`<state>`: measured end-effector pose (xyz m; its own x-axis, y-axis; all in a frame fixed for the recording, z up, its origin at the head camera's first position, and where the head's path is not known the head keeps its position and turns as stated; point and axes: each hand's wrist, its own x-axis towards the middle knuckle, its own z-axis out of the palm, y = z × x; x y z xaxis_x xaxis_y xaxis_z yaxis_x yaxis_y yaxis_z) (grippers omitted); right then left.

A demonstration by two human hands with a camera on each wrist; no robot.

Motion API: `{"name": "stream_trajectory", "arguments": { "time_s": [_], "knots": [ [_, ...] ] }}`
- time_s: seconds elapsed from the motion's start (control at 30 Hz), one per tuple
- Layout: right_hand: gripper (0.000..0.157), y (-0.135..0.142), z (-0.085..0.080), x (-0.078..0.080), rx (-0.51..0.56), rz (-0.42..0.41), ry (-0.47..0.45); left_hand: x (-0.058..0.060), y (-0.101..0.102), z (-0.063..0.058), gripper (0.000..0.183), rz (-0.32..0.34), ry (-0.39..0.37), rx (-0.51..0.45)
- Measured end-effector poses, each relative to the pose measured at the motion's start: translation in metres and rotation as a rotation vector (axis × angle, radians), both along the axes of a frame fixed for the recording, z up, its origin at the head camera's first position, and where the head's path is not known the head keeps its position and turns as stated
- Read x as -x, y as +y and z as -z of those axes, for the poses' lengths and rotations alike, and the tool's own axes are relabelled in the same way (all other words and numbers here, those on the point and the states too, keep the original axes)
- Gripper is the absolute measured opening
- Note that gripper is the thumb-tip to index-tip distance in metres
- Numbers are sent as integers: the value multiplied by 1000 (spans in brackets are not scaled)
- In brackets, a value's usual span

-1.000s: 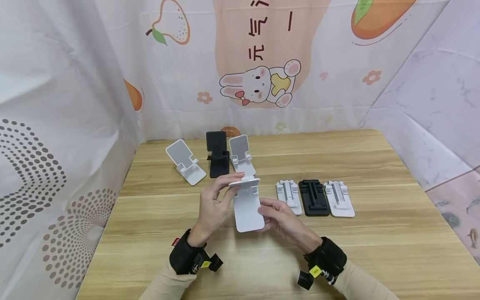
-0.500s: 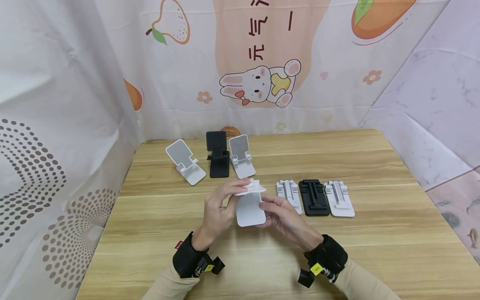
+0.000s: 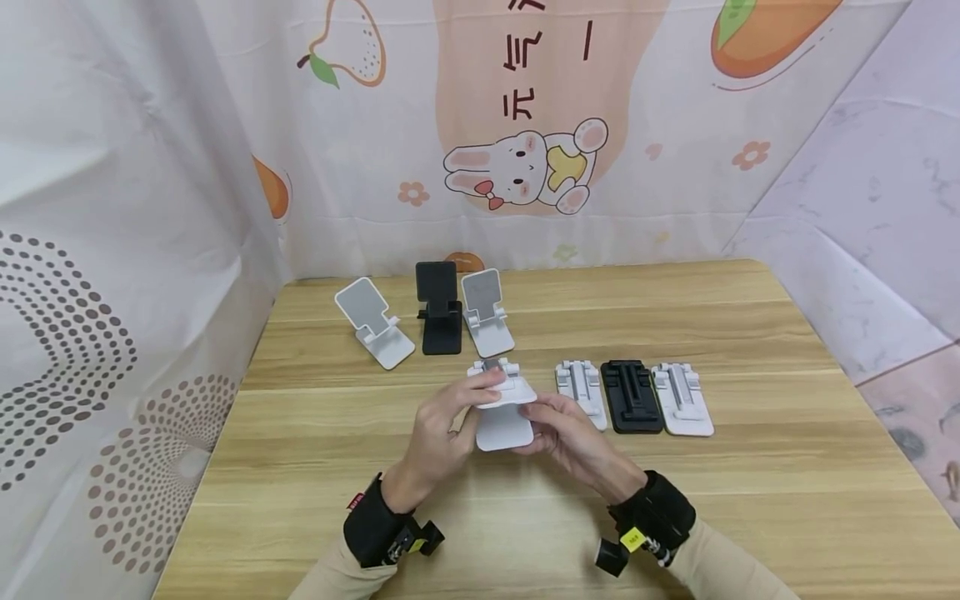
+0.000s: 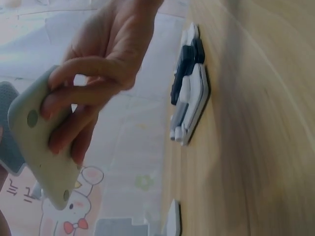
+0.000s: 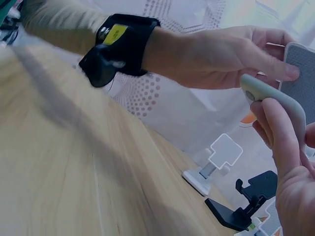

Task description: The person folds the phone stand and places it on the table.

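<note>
Both hands hold a white folding phone stand (image 3: 505,432) above the middle of the table. My left hand (image 3: 441,433) pinches its upper plate, whose grey pad (image 5: 302,73) shows in the right wrist view. My right hand (image 3: 573,437) grips the base by its right edge. In the left wrist view, the right hand's fingers (image 4: 78,96) spread across the base's underside, which has small round feet. The upper plate stands at an angle to the base, and the hinge between them is partly hidden.
Unfolded stands are at the back left: a white one (image 3: 373,323), a black one (image 3: 438,308) and another white one (image 3: 487,312). Folded ones lie on the right: white (image 3: 581,392), black (image 3: 632,396) and white (image 3: 682,398). A printed curtain (image 3: 360,167) hangs behind the table (image 3: 787,467).
The held stand has tilted, so its base looks shorter and more of the upper plate's white back shows. My left hand has shifted slightly right and down with it; the right hand stays nearly in place.
</note>
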<state>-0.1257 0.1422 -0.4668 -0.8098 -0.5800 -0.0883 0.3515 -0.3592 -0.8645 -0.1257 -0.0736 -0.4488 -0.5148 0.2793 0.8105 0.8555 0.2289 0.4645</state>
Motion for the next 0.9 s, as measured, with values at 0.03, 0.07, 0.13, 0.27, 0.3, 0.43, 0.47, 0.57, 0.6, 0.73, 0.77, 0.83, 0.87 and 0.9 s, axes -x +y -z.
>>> {"name": "stream_trajectory", "arguments": {
  "time_s": [0.03, 0.07, 0.13, 0.27, 0.3, 0.43, 0.47, 0.57, 0.6, 0.73, 0.77, 0.83, 0.87, 0.9],
  "knots": [
    [56, 0, 0, 0, -2, 0, 4, 0, -1, 1, 31, 5, -4, -4],
    [56, 0, 0, 0, -4, 3, 12, 0, -2, 2, 31, 13, -16, -14],
    [57, 1, 0, 0, -11, 16, 24, -1, -4, 5, 38, 23, -44, -57],
    [57, 3, 1, 0, -36, 43, 50, -3, -7, 11, 53, -31, -184, -185],
    [57, 3, 1, 0, -42, 47, 56, -4, -8, 12, 53, -67, -247, -210],
    [58, 5, 3, 1, -51, 43, 102, -7, -8, 11, 41, -153, -617, -261],
    [59, 5, 3, 0, -52, 43, 114, -8, -8, 10, 39, -143, -727, -264],
    [59, 5, 3, 0, -51, 41, 135, -9, -8, 5, 49, -22, -1044, -282],
    [59, 5, 3, 0, -55, 42, 138, -9, -8, 3, 54, 26, -1127, -278],
    [57, 4, 3, 1, -107, 62, 125, -6, -6, -4, 61, 163, -1312, -259],
    [57, 3, 2, 1, -124, 71, 117, -6, -6, -5, 60, 170, -1326, -254],
    [63, 3, 1, 1, -160, 86, 99, -4, -5, -5, 60, 173, -1337, -247],
    [67, 3, -1, 1, -178, 91, 93, -4, -5, -5, 59, 170, -1338, -248],
    [71, 2, -2, 1, -197, 96, 94, -3, -5, -4, 59, 171, -1338, -251]
  ]
}}
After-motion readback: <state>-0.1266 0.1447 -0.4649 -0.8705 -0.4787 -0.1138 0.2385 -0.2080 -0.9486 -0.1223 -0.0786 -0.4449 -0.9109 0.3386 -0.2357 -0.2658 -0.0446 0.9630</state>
